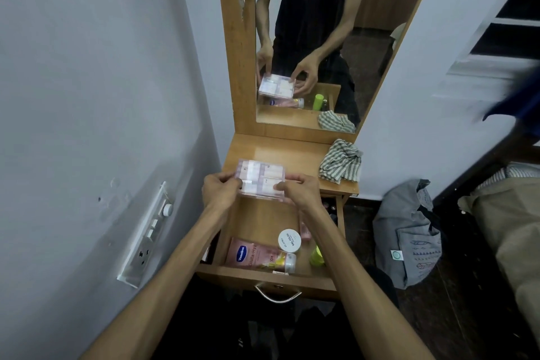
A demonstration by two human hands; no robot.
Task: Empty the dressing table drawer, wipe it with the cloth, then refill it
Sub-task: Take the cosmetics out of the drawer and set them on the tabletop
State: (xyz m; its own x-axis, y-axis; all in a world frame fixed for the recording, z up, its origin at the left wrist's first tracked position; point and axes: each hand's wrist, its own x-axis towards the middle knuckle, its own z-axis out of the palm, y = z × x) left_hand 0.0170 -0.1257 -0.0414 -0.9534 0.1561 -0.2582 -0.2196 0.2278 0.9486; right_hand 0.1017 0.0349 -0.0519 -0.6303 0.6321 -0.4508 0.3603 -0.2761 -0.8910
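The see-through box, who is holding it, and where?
Both hands hold the clear box: left hand at its left end, right hand at its right.

Two hands, the left hand (219, 187) and the right hand (298, 188), hold one clear box (260, 180) between them. Below that grip the one open drawer (264, 276) shows one pink lotion tube (260, 256), one round white jar (289, 240) and one green bottle (317, 256); other items there are hidden by the right arm. To the right of the grip lies one striped cloth (340, 162), and beyond it stands one mirror (336, 23).
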